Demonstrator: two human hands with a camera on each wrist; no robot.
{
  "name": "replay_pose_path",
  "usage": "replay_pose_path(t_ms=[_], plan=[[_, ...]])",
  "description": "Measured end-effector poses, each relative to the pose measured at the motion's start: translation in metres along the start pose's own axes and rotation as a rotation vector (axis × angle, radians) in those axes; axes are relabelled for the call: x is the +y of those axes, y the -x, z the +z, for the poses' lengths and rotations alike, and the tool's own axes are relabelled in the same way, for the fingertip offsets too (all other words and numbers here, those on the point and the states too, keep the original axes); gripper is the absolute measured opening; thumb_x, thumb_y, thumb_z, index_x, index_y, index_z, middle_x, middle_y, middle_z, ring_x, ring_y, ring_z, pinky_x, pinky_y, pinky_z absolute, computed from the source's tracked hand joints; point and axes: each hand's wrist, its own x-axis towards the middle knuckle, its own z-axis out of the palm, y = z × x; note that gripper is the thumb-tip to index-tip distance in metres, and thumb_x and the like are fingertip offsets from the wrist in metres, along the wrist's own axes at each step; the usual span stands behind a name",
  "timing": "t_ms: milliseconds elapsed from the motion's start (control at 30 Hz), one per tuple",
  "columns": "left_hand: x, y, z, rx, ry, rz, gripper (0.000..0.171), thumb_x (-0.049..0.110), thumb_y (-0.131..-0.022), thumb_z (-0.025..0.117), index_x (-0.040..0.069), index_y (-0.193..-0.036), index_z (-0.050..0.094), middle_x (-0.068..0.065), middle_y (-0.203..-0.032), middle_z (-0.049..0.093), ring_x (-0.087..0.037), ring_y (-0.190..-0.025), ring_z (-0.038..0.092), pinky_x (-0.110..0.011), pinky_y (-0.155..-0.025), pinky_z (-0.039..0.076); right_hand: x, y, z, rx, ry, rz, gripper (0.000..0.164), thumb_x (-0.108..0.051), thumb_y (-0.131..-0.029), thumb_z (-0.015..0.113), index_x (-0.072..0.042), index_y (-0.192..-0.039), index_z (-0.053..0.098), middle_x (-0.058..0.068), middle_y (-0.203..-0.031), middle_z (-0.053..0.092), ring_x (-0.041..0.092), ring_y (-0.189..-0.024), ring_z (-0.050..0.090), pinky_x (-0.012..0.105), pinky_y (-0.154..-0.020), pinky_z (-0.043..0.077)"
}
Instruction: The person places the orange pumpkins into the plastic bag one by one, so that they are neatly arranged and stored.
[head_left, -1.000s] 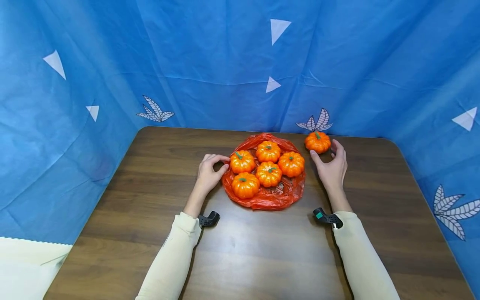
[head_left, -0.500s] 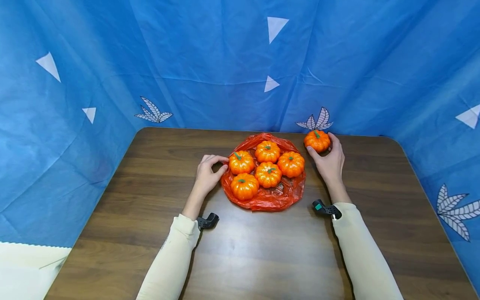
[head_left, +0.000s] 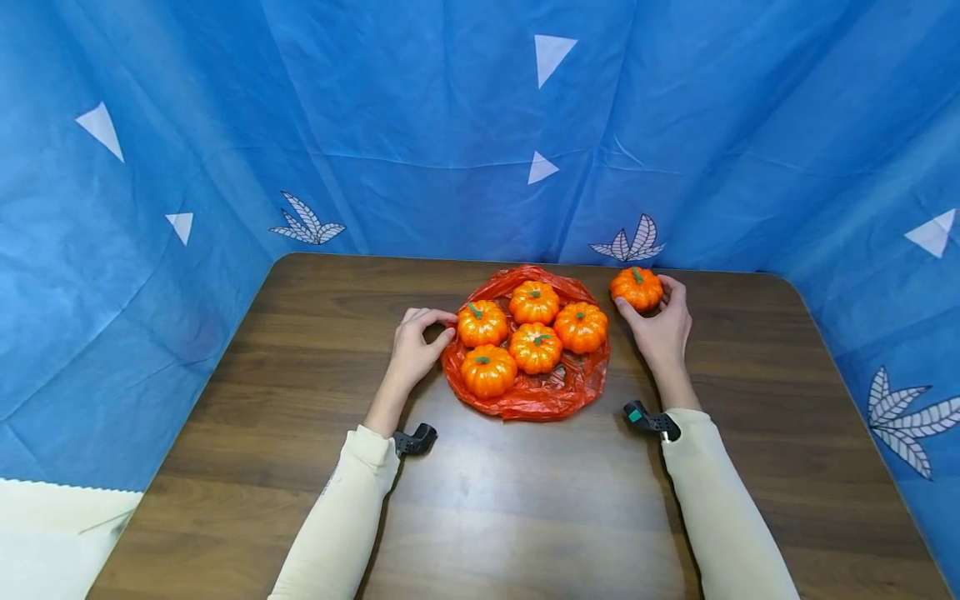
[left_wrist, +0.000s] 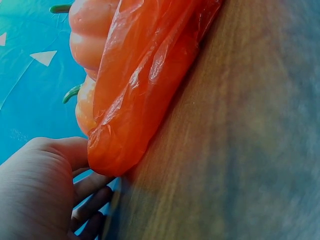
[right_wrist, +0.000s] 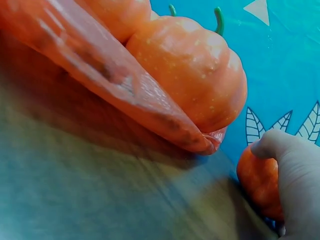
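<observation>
In the head view a red plastic bag (head_left: 528, 407) lies spread on the table, its rim rolled down around several small orange pumpkins (head_left: 534, 348) with green stems. My left hand (head_left: 415, 348) holds the bag's left edge between thumb and fingers; the left wrist view shows the bag's fold (left_wrist: 117, 152) there, partly hiding the fingers. Beyond the bag's right side, near the table's far edge, a single pumpkin (head_left: 635, 288) sits apart. My right hand (head_left: 664, 329) grips it, thumb at the near left and fingers at the right. In the right wrist view the thumb (right_wrist: 280, 145) touches this pumpkin (right_wrist: 257, 182).
A brown wooden table (head_left: 525, 517) carries everything. Behind and beside it hangs a blue cloth (head_left: 420, 117) with white triangles and leaf prints. Dark wrist devices (head_left: 417, 440) sit at both cuffs. Some white material (head_left: 60, 533) shows at the lower left.
My right hand first reached farther and took the lone pumpkin between thumb and fingers; both have since shifted slightly nearer. The left hand stays at the bag's edge.
</observation>
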Motion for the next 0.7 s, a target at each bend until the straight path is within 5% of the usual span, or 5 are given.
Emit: replay_pose_path(t_ms=[700], plan=[[-0.002, -0.001, -0.003, -0.010, 0.001, 0.021, 0.018, 0.012, -0.096, 0.076, 0.011, -0.114, 0.079, -0.009, -0.112, 0.076, -0.030, -0.115, 0.056, -0.050, -0.103, 0.041, -0.004, 0.079, -0.031, 0.029, 0.026, -0.009, 0.079, -0.029, -0.087, 0.087, -0.009, -0.152, 0.045, 0.015, -0.152, 0.054, 0.034, -0.135, 0.055, 0.051, -0.116, 0.045]])
